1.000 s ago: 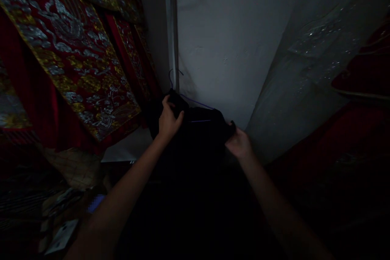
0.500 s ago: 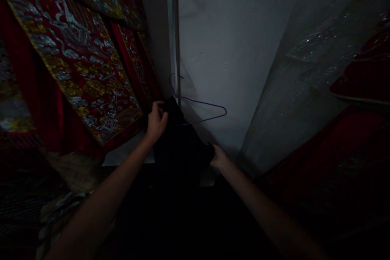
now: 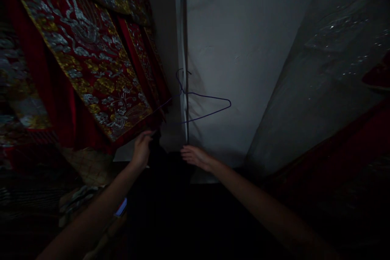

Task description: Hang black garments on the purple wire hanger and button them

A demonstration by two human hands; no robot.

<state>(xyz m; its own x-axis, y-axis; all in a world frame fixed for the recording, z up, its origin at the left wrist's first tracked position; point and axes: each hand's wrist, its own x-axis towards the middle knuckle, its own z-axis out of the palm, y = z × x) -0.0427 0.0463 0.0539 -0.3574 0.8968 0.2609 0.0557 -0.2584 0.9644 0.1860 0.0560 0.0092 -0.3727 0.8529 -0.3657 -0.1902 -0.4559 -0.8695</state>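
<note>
A thin purple wire hanger hangs at a narrow pale vertical strip, its bar bare of cloth. Just below it, black cloth, apparently a garment, stretches between my two hands; its lower part melts into the dark. My left hand is closed on the cloth's left upper edge, beside the hem of the embroidered red cloth. With fingers bent together, my right hand grips the opposite upper edge under the strip's lower end. The fingertips are dim.
Red cloth with gold and silver embroidery hangs at the left. The vertical strip runs down a grey wall. Clear plastic sheeting covers red material at the right. A small bluish bright object lies low at left.
The black cloth has come down off the hanger, leaving the wire bare. Both hands have dropped, left hand leftward; my right hand has moved inward. The view has shifted slightly.
</note>
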